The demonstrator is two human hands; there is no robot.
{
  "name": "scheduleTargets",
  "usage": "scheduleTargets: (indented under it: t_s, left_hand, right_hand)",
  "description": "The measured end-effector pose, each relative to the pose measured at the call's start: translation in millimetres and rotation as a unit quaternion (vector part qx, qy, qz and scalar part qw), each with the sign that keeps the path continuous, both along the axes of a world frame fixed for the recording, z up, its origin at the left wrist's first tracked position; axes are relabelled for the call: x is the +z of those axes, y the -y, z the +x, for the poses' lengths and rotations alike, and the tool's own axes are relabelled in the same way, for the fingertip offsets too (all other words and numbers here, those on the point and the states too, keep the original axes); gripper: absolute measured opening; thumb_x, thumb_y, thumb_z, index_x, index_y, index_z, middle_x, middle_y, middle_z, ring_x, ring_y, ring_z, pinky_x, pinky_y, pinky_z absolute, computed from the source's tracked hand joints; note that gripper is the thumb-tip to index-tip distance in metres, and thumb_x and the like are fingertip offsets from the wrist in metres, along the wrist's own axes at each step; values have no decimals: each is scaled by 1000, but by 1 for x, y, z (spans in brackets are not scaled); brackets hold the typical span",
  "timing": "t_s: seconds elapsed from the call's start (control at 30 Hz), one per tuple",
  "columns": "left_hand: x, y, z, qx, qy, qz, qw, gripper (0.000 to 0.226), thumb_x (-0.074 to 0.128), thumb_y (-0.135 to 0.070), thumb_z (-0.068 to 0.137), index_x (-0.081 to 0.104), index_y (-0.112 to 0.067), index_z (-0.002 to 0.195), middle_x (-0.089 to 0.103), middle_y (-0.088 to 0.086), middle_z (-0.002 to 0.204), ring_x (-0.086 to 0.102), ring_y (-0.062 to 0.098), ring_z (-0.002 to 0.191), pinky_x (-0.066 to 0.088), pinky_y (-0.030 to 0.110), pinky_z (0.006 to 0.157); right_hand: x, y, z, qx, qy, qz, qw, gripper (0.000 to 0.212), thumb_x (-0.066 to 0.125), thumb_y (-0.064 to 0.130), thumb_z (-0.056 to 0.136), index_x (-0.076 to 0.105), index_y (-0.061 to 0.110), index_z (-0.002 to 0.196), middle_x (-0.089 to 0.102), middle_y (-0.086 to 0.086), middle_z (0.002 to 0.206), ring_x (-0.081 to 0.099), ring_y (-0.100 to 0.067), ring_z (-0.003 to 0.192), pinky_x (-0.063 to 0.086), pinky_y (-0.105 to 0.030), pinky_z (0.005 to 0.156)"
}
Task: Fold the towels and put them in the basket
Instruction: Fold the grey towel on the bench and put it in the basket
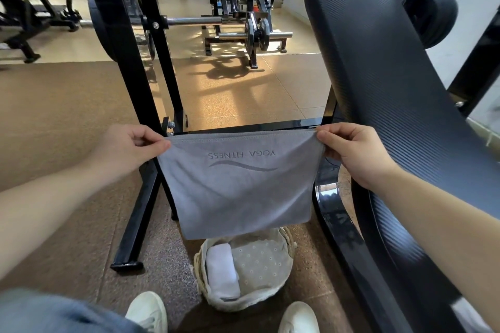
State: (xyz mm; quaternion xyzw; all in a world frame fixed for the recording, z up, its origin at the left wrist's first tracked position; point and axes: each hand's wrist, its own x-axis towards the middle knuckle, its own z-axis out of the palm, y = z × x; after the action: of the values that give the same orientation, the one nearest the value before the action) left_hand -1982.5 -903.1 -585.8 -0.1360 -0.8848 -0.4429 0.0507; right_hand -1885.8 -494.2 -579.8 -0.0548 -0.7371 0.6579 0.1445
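**Q:** What is being held up?

**A:** A grey towel marked "YOGA FITNESS", the lettering seen inverted, is held stretched in the air. Its top left corner is pinched by the left hand and its top right corner by the right hand. It hangs doubled, with the fold at the bottom.

**Q:** And where is the basket placed?

**A:** A cloth-lined wicker basket is seen on the gym floor, below the towel's lower edge and just ahead of a pair of white shoes. A folded white towel is laid along its left wall. A black rack frame is seen behind the left hand, and a padded bench is tilted up at the right.
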Motion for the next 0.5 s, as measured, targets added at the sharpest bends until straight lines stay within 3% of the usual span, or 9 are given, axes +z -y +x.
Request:
scheduleTargets:
  t_s: [0.13,0.37,0.5]
  left_hand:
    - [2,0,2,-5,-28,13,1000,4,77,-27,86,76,-27,82,74,-19,76,68,-5,68,50,11,63]
    - [1,4,2,-25,-35,-74,996,10,76,-31,87,74,-34,77,71,-29,79,66,-9,75,46,21,65]
    - [1,4,1,-25,-30,-56,998,9,78,-29,85,75,-31,78,73,-24,79,68,-7,73,47,19,67]
  right_hand:
    - [-1,0,-1,-20,-6,5,1000,16,73,13,92,83,23,84,78,-3,88,71,-15,83,61,-28,74]
    - [-5,-4,-2,-27,1,65,998,13,73,22,93,81,28,85,77,1,93,69,-13,83,61,-30,76]
    - [-7,-6,-3,-41,1,104,994,14,73,22,93,80,32,87,77,6,91,70,-10,81,60,-26,74]
